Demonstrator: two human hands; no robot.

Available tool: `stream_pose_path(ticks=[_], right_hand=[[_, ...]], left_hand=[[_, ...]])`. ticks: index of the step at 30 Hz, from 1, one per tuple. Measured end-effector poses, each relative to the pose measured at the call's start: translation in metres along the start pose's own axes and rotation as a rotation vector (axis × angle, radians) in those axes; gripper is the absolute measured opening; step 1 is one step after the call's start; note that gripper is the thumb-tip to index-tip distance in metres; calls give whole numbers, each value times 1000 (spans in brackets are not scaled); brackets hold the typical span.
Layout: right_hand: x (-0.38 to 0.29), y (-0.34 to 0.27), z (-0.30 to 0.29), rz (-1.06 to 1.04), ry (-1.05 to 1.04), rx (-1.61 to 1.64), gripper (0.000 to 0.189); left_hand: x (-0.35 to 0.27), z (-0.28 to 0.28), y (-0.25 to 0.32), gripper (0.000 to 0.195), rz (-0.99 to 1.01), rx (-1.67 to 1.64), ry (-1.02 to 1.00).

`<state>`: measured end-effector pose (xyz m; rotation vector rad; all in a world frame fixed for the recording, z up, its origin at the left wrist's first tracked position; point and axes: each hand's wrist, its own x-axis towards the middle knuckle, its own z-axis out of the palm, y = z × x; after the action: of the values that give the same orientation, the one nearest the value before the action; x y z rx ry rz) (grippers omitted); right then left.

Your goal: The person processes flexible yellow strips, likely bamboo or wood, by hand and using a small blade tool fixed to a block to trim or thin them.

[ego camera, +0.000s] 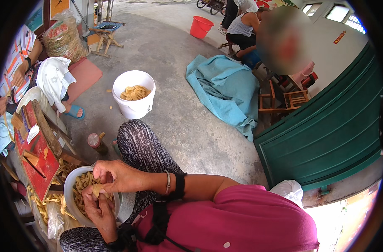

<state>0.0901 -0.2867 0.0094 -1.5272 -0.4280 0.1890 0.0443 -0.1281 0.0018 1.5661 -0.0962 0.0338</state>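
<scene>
Pale yellow flat strip (98, 191) is bent around the fingers of my left hand (100, 210), which grips it. From above, my right hand (117, 176) pinches the same strip at its thumb. Both hands are over a translucent plastic tub (72, 206) partly filled with small twisted or knotted yellowish pieces (79, 189). My fingers hide part of the tub's contents and the strip's ends. Beside the tub, more long yellow strips (43, 212) lie in a clear plastic bag (55, 223).
A red-topped wooden stand (37, 151) adjoins the tub. Nearby are a lidded jar (98, 143) and a white bucket (133, 108) containing yellow pieces. One person (19, 67) sits at left; another (241, 28) sits farther back. Blue cloth (223, 91) lies before a green door (323, 135).
</scene>
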Motion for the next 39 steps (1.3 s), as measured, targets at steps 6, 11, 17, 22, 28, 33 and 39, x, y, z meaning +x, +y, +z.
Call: stream_pose_path(ticks=[6, 11, 17, 22, 28, 33, 39], right_hand=[[-3, -3, 10, -2, 6, 38, 16], [-1, 1, 10, 115, 49, -12, 13], [7, 16, 14, 68, -45, 200, 21], [-6, 23, 10, 59, -184, 271, 22], [13, 11, 6, 281, -177, 275, 25], [18, 21, 18, 179, -337, 244, 21], [25, 22, 27, 205, -333, 256, 15]], left_hand=[[1, -4, 0, 23, 41, 121, -66], [0, 9, -13, 26, 259, 240, -8], [-5, 3, -1, 24, -20, -10, 52], [-10, -11, -4, 14, -81, -197, 31], [-7, -27, -5, 15, -155, -599, -94], [-10, -39, -1, 13, -216, -722, -196], [-7, -42, 2, 18, -261, -759, -142]])
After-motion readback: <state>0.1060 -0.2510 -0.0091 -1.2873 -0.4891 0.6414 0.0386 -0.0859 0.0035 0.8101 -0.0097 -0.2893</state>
